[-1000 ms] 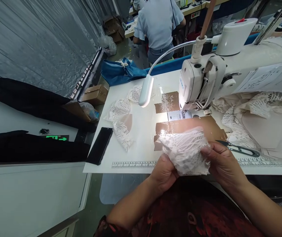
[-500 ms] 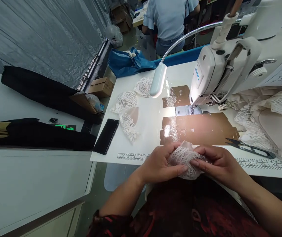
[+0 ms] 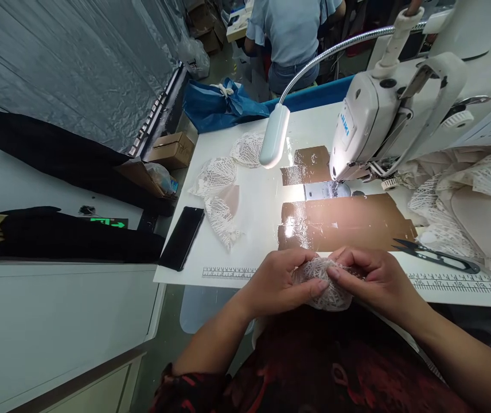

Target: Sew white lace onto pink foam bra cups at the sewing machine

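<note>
A white lace bra cup [image 3: 330, 295] is held between both hands at the front edge of the table. My left hand [image 3: 286, 284] grips its left side, thumb on top and fingers behind. On the other side my right hand [image 3: 370, 278] pinches the upper right edge between thumb and fingers. Beyond the hands stands a white sewing machine [image 3: 359, 126], its needle area lit. Thread snips [image 3: 439, 257] lie on the table right of my right hand. More lace cups [image 3: 217, 175] rest joined in a row at the table's left.
A black phone [image 3: 182, 238] lies at the left table edge. A lamp head [image 3: 275, 136] hangs over the table on a bendable neck. Lace pieces [image 3: 478, 212] are piled at right. Brown tape [image 3: 340, 221] covers part of the tabletop [image 3: 262, 221]. A person [image 3: 291, 34] sits beyond.
My right hand has shifted slightly left and up along the cup's edge, its fingers closer to my left hand. The cup's upper edge is now folded lower. The view has shifted slightly.
</note>
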Available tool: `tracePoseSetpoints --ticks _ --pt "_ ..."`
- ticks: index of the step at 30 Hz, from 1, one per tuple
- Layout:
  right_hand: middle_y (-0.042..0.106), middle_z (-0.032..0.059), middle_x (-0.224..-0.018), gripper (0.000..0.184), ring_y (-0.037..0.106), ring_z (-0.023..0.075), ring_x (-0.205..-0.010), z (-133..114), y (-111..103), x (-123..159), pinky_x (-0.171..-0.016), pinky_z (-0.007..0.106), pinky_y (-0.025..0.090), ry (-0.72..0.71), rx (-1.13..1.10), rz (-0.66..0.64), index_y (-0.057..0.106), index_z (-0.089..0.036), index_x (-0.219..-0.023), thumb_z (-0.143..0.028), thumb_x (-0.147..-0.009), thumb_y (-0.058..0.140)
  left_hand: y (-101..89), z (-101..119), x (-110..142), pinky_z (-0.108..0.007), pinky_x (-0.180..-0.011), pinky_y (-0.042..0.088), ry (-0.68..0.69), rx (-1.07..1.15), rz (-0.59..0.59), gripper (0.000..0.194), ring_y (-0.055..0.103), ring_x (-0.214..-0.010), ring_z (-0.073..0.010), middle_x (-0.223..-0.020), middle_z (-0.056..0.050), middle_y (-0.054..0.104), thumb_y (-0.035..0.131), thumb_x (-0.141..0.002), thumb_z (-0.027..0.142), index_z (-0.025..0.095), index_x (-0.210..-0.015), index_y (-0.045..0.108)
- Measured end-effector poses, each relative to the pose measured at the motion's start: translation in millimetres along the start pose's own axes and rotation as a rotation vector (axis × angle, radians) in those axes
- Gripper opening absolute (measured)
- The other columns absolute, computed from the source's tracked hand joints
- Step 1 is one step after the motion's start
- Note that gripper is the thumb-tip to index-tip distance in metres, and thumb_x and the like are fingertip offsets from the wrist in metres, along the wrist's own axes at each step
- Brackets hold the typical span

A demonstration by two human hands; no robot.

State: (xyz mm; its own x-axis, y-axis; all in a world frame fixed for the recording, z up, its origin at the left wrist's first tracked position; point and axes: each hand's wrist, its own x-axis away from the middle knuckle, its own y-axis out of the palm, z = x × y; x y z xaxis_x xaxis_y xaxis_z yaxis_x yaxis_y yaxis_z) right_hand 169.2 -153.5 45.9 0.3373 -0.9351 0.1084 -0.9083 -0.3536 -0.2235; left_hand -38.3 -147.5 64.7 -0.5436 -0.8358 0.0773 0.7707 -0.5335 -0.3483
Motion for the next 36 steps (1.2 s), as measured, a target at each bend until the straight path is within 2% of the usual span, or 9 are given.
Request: tracePoseSetpoints --ticks 7,12,18,21,24,27,32,34,36 --pt "0.067 0.0035 -0.070 0.031 0.059 0.0155 -0.064 6.3 -8.1 -2.3 -0.056 0.026 0.044 0.023 0.070 -0.034 0.061 -0.019 -0.067 -0.044 -0.086 0.060 4.2 -4.8 -9.4 -0.021 -0.065 0.043 0.020 0.010 0.003 0.024 0.056 -0.070 -0.0122 -0.079 -0.003 0.065 0.053 -0.092 0.032 0.012 -0.092 0.066" --pt "0.067 0.0028 -0.083 0.027 0.059 0.0155 -0.073 9.3 -21.1 -9.6 -0.064 0.026 0.047 0.026 0.001 -0.077 0.066 -0.020 -0.093 -0.043 -0.080 0.069 9.1 -9.0 -14.2 -0.021 -0.063 0.041 -0.012 0.089 0.035 0.027 0.051 -0.068 -0.0106 -0.074 -0.002 0.059 0.049 -0.095 0.033 0.012 -0.087 0.064" --pt "0.054 -0.0023 -0.062 0.029 0.045 0.0102 -0.058 0.9 -21.8 -14.8 -0.053 0.023 0.036 0.041 0.062 -0.139 0.061 -0.019 -0.073 -0.043 -0.088 0.059 11.4 -13.7 -23.6 -0.022 -0.061 0.038 -0.025 0.147 -0.010 0.038 0.045 -0.064 -0.0104 -0.067 0.001 0.049 0.042 -0.097 0.039 0.014 -0.072 0.055" --pt "0.052 -0.0026 -0.062 0.031 0.045 0.0101 -0.058 -0.4 -24.2 -13.3 -0.052 0.023 0.036 0.057 0.048 -0.116 0.060 -0.019 -0.072 -0.044 -0.089 0.057 5.6 -12.4 -27.6 -0.024 -0.069 0.042 -0.012 0.258 -0.057 0.027 0.051 -0.074 -0.0127 -0.080 -0.002 0.056 0.056 -0.091 0.041 0.015 -0.087 0.058" --pt "0.053 -0.0020 -0.062 0.031 0.046 0.0103 -0.057 -0.1 -28.3 -12.6 -0.052 0.023 0.036 0.074 0.038 -0.099 0.062 -0.019 -0.073 -0.046 -0.088 0.058 1.0 -9.6 -31.6 -0.024 -0.072 0.043 -0.004 0.309 -0.071 0.029 0.053 -0.078 -0.0132 -0.086 -0.002 0.058 0.075 -0.076 0.034 0.015 -0.093 0.062" --pt "0.054 -0.0018 -0.062 0.031 0.046 0.0104 -0.057 -0.4 -30.5 -15.5 -0.052 0.023 0.037 0.073 0.025 -0.080 0.062 -0.018 -0.073 -0.046 -0.086 0.060 3.8 -8.8 -37.1 -0.022 -0.064 0.041 -0.045 0.396 -0.029 0.022 0.051 -0.070 -0.0107 -0.077 -0.002 0.058 0.073 -0.078 0.032 0.013 -0.085 0.065" --pt "0.051 -0.0026 -0.060 0.030 0.045 0.0101 -0.055 3.3 -31.5 -30.1 -0.050 0.023 0.036 0.127 -0.056 -0.075 0.061 -0.018 -0.072 -0.046 -0.082 0.063 18.3 -13.3 -48.3 -0.020 -0.057 0.039 -0.198 0.670 0.069 0.030 0.048 -0.058 -0.0075 -0.065 0.001 0.055 0.076 -0.075 0.038 0.011 -0.075 0.062" --pt "0.056 -0.0010 -0.066 0.029 0.049 0.0113 -0.059 6.2 -36.2 -37.0 -0.053 0.024 0.039 0.133 -0.081 -0.095 0.063 -0.018 -0.076 -0.046 -0.081 0.065 16.2 -14.9 -50.7 -0.020 -0.054 0.039 -0.294 0.772 0.121 0.034 0.048 -0.054 -0.0074 -0.062 0.002 0.055 0.078 -0.071 0.041 0.012 -0.073 0.060" --pt "0.063 0.0020 -0.078 0.029 0.055 0.0140 -0.069 8.3 -45.9 -41.8 -0.061 0.026 0.045 0.115 -0.074 -0.090 0.066 -0.019 -0.084 -0.047 -0.081 0.065 3.3 -15.1 -50.6 -0.021 -0.053 0.040 -0.349 0.794 0.219 0.035 0.050 -0.053 -0.0083 -0.061 0.002 0.056 0.078 -0.069 0.041 0.013 -0.074 0.059"
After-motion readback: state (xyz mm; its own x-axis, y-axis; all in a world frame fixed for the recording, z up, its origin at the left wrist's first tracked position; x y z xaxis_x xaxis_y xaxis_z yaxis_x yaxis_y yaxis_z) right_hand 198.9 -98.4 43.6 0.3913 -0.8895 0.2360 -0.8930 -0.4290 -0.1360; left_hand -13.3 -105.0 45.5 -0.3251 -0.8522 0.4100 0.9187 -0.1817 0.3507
